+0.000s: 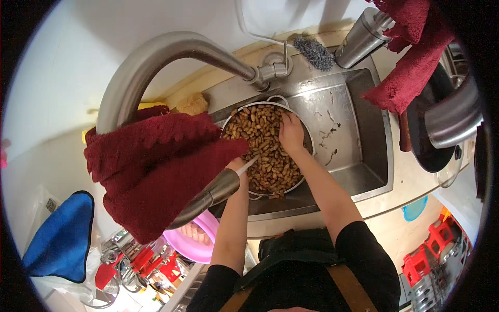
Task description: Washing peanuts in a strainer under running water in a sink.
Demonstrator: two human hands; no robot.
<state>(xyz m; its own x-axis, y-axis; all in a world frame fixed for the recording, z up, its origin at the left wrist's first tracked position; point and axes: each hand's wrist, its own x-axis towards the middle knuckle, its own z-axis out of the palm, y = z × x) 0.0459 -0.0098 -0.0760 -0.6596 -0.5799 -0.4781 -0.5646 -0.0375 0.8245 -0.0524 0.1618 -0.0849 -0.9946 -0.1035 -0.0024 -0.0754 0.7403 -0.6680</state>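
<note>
Steel sink holds one round metal pot filled with peanuts in their shells. One right hand lies palm-down on the peanuts, fingers loosely spread, pointing away from the person. Left hand is mostly hidden behind the faucet; grip cannot be determined. Two red towels hang nearby.

Round steel pot upright in sink, heaped with tan unshelled peanuts under and around right fingers.

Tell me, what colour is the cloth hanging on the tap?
The cloth is dark red, seen in the head view.
</note>
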